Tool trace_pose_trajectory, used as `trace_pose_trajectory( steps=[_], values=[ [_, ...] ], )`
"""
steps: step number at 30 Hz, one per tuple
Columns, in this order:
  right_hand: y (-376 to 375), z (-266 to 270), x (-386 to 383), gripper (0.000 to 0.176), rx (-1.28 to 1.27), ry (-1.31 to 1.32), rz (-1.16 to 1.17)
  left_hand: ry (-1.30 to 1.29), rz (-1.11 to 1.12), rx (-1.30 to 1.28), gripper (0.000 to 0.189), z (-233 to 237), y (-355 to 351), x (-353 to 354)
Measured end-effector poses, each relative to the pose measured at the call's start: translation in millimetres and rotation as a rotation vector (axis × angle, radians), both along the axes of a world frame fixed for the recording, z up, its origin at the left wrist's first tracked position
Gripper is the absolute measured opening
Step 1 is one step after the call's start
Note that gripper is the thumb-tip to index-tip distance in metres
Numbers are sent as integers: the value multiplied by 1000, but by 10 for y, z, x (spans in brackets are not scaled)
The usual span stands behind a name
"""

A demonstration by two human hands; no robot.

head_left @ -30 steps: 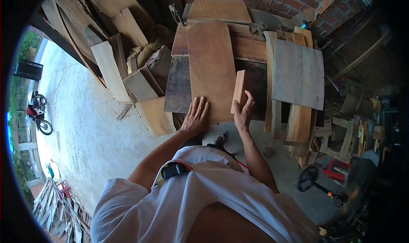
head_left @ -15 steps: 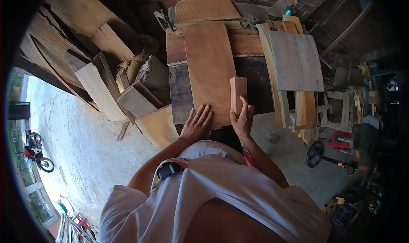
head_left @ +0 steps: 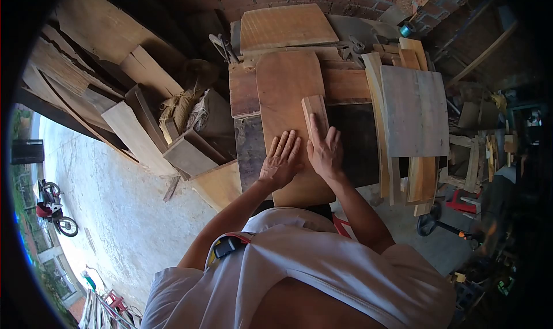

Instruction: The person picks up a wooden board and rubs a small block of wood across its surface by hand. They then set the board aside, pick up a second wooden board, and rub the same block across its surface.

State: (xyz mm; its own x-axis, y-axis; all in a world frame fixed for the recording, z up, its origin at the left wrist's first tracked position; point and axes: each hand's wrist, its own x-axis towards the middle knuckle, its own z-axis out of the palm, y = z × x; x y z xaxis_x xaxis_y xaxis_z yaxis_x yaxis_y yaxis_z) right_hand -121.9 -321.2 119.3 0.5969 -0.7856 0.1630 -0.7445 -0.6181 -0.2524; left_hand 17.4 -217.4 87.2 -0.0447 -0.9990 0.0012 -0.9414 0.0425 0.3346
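Observation:
A long reddish-brown board lies lengthwise on the workbench, its near end close to my body. My left hand rests flat on the board with its fingers spread. Just right of it, my right hand grips a short wooden block, the index finger stretched along its top. The block sits over the board's right edge, tilted slightly to the left. Its underside is hidden.
A wide curved board lies across the bench's far end. Greyish planks are stacked at the right. Scrap boards and a rope bundle lie at the left. A motorbike stands on the floor far left.
Both hands have moved farther onto the board, away from my body. The block has shifted left relative to the board and now leans left. The camera view has also shifted.

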Motion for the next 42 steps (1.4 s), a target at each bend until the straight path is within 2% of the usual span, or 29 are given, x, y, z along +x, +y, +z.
trace_pose_trajectory(
  steps=[6, 9, 10, 11, 12, 14, 15, 18, 19, 22, 24, 26, 28, 30, 31, 33, 34, 37, 39, 41, 42],
  values=[
    [-1492, -235, 1029, 83, -112, -95, -100, -24, -10, 37, 75, 6, -28, -43],
    [-1556, -263, 1083, 81, -126, -134, -87, -107, 22, -25, 73, 55, -99, -40],
    [-1536, -255, 1050, 79, -145, -141, -61, 175, 218, 0, 73, 89, -158, -33],
    [-1342, -219, 939, 80, -127, -124, -46, 459, 410, 27, 74, 171, -245, -16],
    [-1051, -145, 787, 81, -87, -78, -42, 469, 405, 26, 74, 237, -369, 8],
    [-438, -56, 392, 75, 24, -99, 47, 667, 591, 20, 79, 310, -573, 8],
    [-100, -51, 271, 73, -16, -39, 40, 681, 588, 20, 79, 290, -553, -60],
    [636, 5, -206, 73, 94, 155, 150, 436, 574, 82, 79, 182, -357, -232],
    [679, 31, -250, 73, 84, 153, 155, 302, 540, 2, 78, 59, -191, -303],
    [655, 114, -185, 72, 187, 119, 206, 296, 614, 39, 79, 30, -169, -299],
    [431, 156, -13, 73, 194, 156, 222, 315, 649, -40, 79, -13, -386, -143],
    [97, 32, 367, 72, 111, 80, 219, 324, 664, -100, 81, -45, -750, 232],
    [-337, -53, 823, 65, 30, -9, 227, 380, 692, -90, 80, -46, -1206, 734],
    [-752, -62, 1319, 50, -6, 16, 200, 425, 752, -39, 78, 39, -1705, 1230],
    [-936, -106, 1554, 57, -6, -14, 173, 437, 736, -183, 78, -88, -1942, 1472],
    [-1208, -209, 1894, 41, -89, -165, 129, 482, 774, -68, 81, 45, -2265, 1782],
    [-1284, -252, 1989, 41, -85, -167, 130, 479, 776, -65, 81, -15, -2333, 1864],
    [-1196, -306, 1979, 41, -62, -208, 84, 489, 699, -82, 85, -94, -2209, 1839],
    [-836, -252, 1644, 42, -57, -173, 115, 418, 693, 116, 88, 51, -1790, 1489],
    [-327, -143, 1162, 48, 53, -135, 167, 415, 659, 236, 88, 276, -1145, 988],
    [-37, -142, 909, 53, 74, -53, 208, 405, 621, 184, 89, 163, -785, 774]
  ],
)
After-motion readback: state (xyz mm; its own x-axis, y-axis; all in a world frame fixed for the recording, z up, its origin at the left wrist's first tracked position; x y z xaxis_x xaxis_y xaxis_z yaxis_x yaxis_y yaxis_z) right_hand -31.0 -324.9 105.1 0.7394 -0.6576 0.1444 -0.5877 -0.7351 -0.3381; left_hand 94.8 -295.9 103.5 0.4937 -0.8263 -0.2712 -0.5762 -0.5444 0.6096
